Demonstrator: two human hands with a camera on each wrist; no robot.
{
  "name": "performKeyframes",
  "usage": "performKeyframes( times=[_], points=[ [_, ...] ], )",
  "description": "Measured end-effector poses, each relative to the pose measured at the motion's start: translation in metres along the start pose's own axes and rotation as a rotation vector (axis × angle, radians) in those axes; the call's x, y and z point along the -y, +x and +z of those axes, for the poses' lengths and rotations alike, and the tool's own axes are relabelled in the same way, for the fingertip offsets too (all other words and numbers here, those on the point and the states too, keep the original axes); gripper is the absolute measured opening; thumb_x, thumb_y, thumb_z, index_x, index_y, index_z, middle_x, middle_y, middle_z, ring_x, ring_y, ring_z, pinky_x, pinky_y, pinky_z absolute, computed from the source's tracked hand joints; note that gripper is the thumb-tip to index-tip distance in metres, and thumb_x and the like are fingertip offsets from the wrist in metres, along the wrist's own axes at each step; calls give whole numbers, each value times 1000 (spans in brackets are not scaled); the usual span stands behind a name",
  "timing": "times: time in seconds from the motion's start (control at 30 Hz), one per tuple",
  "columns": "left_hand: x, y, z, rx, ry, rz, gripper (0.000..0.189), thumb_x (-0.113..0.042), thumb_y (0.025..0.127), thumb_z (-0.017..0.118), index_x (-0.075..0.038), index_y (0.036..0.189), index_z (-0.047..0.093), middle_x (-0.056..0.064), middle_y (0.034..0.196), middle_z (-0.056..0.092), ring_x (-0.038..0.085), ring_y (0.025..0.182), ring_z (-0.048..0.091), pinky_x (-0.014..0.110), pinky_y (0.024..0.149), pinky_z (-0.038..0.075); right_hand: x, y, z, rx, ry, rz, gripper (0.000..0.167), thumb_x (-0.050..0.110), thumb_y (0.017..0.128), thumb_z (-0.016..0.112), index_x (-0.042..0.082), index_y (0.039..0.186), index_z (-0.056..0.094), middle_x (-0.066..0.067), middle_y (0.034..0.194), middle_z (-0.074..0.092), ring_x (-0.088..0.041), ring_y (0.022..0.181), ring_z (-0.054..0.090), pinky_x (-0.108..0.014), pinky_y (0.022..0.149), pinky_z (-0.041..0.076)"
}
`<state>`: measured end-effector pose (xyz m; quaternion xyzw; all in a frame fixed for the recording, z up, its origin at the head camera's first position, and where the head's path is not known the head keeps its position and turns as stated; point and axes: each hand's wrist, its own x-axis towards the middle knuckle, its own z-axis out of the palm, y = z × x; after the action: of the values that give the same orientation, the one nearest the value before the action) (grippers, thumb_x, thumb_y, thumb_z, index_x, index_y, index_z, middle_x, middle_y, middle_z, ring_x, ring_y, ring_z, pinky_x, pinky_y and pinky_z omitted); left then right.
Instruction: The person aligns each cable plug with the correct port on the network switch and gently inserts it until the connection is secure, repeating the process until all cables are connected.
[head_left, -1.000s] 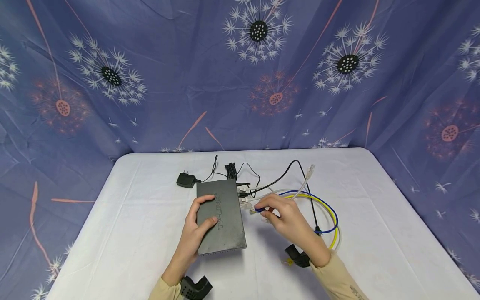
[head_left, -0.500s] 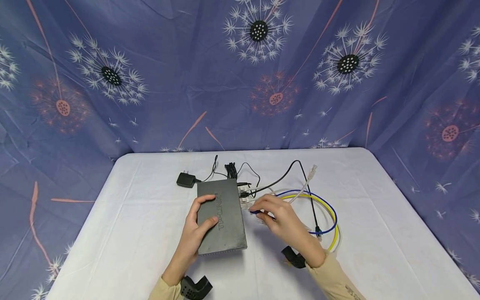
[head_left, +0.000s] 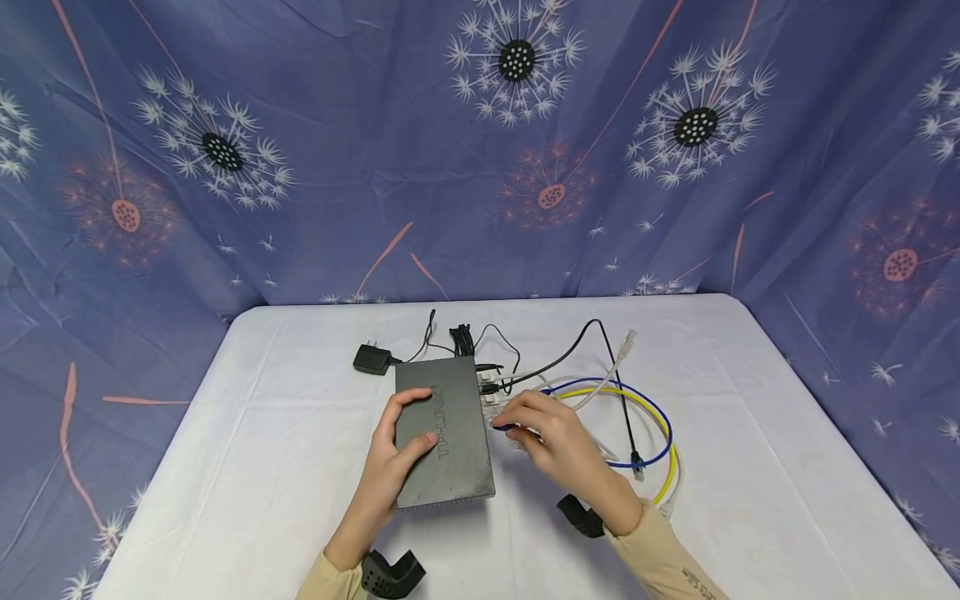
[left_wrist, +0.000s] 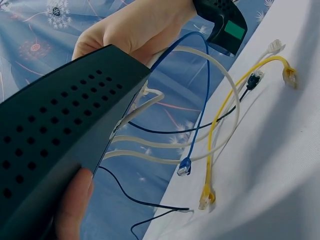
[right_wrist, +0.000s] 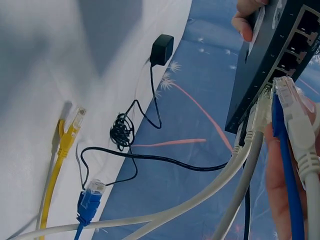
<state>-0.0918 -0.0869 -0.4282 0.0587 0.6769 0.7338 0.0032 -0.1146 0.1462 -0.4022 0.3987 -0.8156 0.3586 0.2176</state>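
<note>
My left hand [head_left: 397, 454] grips the dark TP-LINK network switch [head_left: 461, 467] along its left side, thumb and a fingertip on the top. It is raised and tilted, with its row of ports facing right. Beside the ports, my right hand [head_left: 558, 446] pinches one end of a blue Ethernet cable [right_wrist: 283, 165]. That end's plug is right at a port in the right wrist view, partly hidden by a loose white plug [right_wrist: 296, 117]. Several white cables and a black one sit in other ports. The blue cable's other plug [right_wrist: 90, 201] hangs free.
On the white table [head_left: 285, 467], a black power adapter [head_left: 372, 360] and its bundled cord [head_left: 462, 340] lie behind the switch. A yellow cable [head_left: 667, 467] loops at right, near a black cable's plug [head_left: 637, 463]. A white plug [head_left: 626, 343] points up at the back.
My right hand has shifted left with the blue plug, from a short gap off the switch to right at its ports. The left hand keeps its grip, nearly still.
</note>
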Motion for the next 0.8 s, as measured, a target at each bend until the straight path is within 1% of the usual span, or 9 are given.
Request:
performKeyframes(
  times=[0.23,0.5,0.67,0.8],
  points=[
    [0,0,1,5,-9,-9,50,2,84,59,-13,131,50,5,138,41,27,114,41,43,92,32,2,1,0,6,-49,-19,24,-11,74,69,6,90,73,0,91,65,-15,86,60,-22,78,47],
    [-1,-1,1,14,-16,-23,51,2,84,60,-13,132,50,8,135,42,29,113,42,43,91,33,-1,-1,2,-22,-24,-92,21,-11,75,66,5,89,72,-1,88,65,-16,84,60,-22,77,47],
    [-3,-1,0,26,-2,-30,51,1,84,61,-15,132,50,9,135,43,29,112,42,43,91,33,-2,-1,3,-33,-16,-112,19,-9,77,65,5,88,72,-1,88,65,-16,84,60,-23,78,47],
    [-4,-2,-1,34,11,-23,52,0,84,61,-16,132,50,9,135,43,30,112,42,43,90,33,-3,-2,5,-46,-19,-120,20,-10,77,65,5,87,72,0,87,65,-15,84,60,-24,77,47]
  ],
)
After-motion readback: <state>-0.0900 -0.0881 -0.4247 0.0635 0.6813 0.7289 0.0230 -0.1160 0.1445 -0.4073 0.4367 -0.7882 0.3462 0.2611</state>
